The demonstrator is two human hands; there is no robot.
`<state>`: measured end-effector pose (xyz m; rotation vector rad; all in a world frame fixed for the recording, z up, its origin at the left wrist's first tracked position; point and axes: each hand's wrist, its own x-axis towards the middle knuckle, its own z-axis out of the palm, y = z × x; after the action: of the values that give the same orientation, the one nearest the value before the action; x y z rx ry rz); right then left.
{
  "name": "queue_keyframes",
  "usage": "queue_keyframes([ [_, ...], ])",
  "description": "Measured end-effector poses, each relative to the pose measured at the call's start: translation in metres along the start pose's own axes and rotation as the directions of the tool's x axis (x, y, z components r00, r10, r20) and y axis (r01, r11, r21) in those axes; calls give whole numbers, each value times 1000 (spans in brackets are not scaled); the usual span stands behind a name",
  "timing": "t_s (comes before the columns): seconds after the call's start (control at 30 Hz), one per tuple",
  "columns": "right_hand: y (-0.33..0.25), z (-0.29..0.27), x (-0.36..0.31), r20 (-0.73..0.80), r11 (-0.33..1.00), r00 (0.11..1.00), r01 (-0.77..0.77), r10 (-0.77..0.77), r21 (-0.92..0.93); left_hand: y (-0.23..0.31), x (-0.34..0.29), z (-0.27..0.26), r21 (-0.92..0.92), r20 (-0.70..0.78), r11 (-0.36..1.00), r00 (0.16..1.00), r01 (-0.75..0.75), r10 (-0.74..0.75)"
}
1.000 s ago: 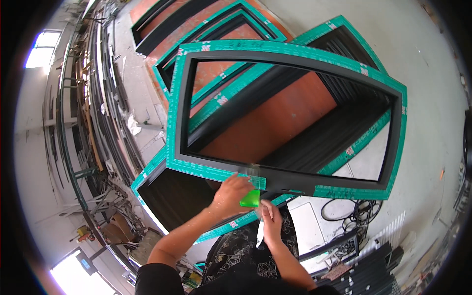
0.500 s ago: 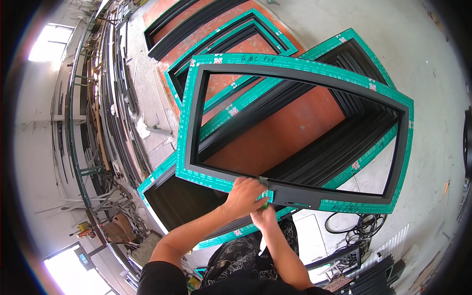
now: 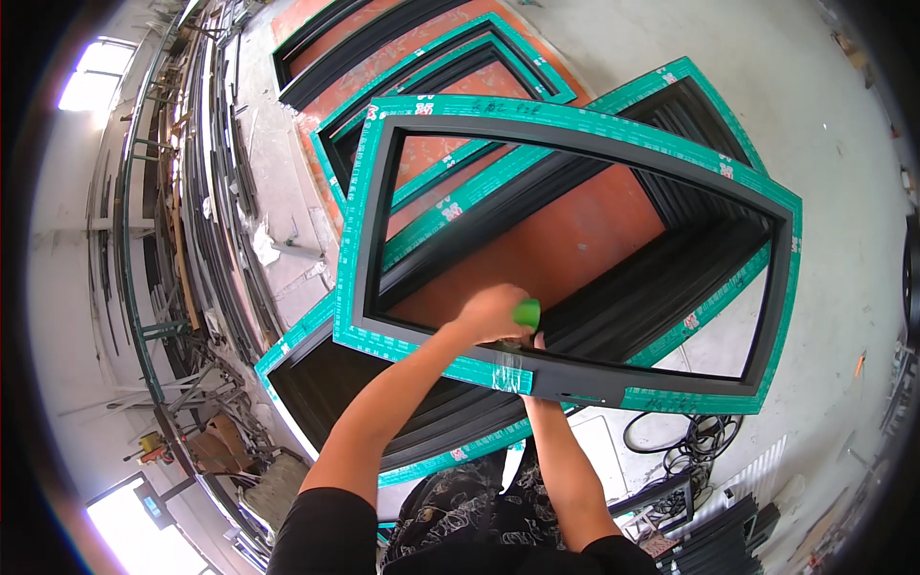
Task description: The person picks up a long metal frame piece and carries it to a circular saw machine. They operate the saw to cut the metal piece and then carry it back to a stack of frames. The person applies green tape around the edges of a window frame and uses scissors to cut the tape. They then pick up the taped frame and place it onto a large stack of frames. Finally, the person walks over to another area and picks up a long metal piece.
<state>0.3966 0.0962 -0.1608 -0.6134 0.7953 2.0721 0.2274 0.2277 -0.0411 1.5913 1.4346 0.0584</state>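
A black window frame (image 3: pixel 585 377) with green printed protective film lies tilted across other frames. My left hand (image 3: pixel 494 311) is closed around a green tape roll (image 3: pixel 526 314), just above the inner edge of the lower bar. Shiny clear tape (image 3: pixel 510 371) wraps that bar below the hand. My right hand (image 3: pixel 540 341) reaches up from underneath; the bar hides most of it, and only a fingertip shows at the inner edge close to the roll. Its grip cannot be made out.
Beneath lies a stack of similar frames (image 3: pixel 316 393) on an orange-red surface (image 3: pixel 585 240). More frames (image 3: pixel 460 57) lie farther off. Long profiles (image 3: pixel 192 192) fill a rack at left. Black coiled cable (image 3: pixel 695 436) and dark bars (image 3: pixel 719 537) are on the floor at lower right.
My left hand has moved up from the lower bar into the frame's opening, now with the green roll. My right hand has gone from below the bar to behind it.
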Motion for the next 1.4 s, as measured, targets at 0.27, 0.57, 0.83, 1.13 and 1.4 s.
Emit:
queue_keyframes([
  [0.27,59,79,-131,-91,983,985,-158,150,-90,47,-141,0,7,-112,993,987,-114,115],
  [0.57,46,86,-121,-147,828,989,-105,27,-551,70,-173,39,-177,-178,984,984,-24,-8],
  [0.83,66,97,-141,-466,712,880,-387,95,-586,99,-181,82,-346,-525,931,799,114,-293],
  [1.13,69,66,-144,-134,349,988,-99,-79,-932,36,-207,178,-690,-294,643,683,332,-669],
  [1.4,55,48,-154,-225,247,952,-172,-206,-954,72,-191,167,-983,109,28,694,183,-711],
])
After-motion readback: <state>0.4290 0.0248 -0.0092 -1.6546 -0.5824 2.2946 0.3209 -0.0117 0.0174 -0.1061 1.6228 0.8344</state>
